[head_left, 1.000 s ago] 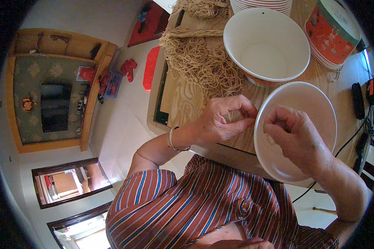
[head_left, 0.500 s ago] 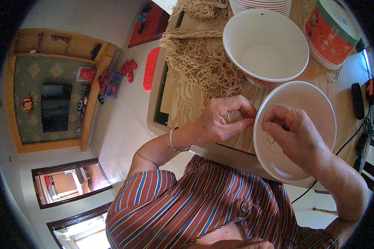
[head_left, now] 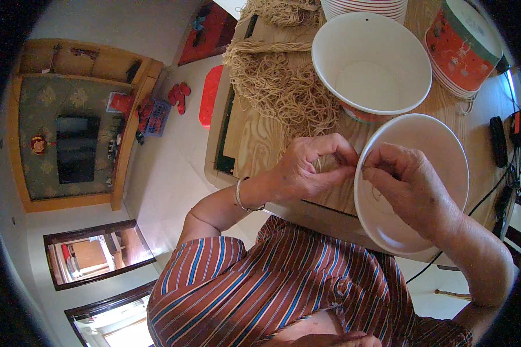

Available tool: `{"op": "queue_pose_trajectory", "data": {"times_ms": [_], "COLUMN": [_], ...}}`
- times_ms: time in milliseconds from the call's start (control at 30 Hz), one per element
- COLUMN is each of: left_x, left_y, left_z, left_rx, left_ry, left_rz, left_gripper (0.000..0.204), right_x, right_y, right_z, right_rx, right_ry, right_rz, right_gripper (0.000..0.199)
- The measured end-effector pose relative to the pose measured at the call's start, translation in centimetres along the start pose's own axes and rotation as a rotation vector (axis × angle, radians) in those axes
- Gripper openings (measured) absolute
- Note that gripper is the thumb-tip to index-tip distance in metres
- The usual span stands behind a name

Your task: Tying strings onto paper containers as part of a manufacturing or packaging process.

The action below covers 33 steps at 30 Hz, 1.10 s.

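A white paper bucket [head_left: 440,144] lies tilted with its mouth toward me at the wooden table's near edge. My left hand [head_left: 307,170] pinches the bucket's left rim from outside, fingers curled. My right hand [head_left: 408,188] reaches inside the bucket, fingertips pinched together at the same spot on the rim; a thin tan string may run between them, too small to be sure. A heap of tan strings [head_left: 283,92] lies just beyond my left hand.
A second white bucket [head_left: 370,63] stands upright behind the tilted one. A stack of red patterned buckets [head_left: 460,40] lies at the far right, more white ones [head_left: 364,7] at the top. Black cables [head_left: 506,150] run along the table's right side. The wooden table [head_left: 255,144] ends near my chest.
Both hands stay at the bucket's left rim; the fingertips have shifted slightly and drawn closer together. The bucket has hardly moved.
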<state>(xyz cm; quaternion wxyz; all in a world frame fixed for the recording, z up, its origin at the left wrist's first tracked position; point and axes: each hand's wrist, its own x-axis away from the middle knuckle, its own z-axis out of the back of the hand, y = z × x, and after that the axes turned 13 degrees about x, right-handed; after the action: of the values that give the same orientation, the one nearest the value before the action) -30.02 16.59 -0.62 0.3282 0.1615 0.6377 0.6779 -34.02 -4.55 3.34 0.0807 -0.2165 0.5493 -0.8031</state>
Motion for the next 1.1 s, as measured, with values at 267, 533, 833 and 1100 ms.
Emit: {"op": "queue_pose_trajectory", "data": {"times_ms": [267,533,833,1100], "left_x": [0.0,0.1,0.6,-0.4], "left_y": [-0.1,0.1,-0.6,2.5], "left_z": [0.0,-0.1,-0.3,1.0], "left_rx": [-0.029,-0.059,-0.011,-0.171], "left_ry": [-0.001,-0.016,0.036,0.054], "left_rz": [-0.020,-0.015,-0.028,-0.110], "left_gripper": [0.014,0.015,0.010,0.016], "right_x": [-0.2,-0.2,0.9,2.0], "right_y": [0.5,0.4,-1.1,-2.2], "right_z": [-0.2,-0.2,1.0,1.4], "right_rx": [0.010,0.016,0.062,0.001], "right_ry": [0.002,0.006,-0.016,-0.021], "right_rz": [0.021,0.001,-0.086,-0.163], "right_gripper": [0.006,0.007,0.009,0.008]}}
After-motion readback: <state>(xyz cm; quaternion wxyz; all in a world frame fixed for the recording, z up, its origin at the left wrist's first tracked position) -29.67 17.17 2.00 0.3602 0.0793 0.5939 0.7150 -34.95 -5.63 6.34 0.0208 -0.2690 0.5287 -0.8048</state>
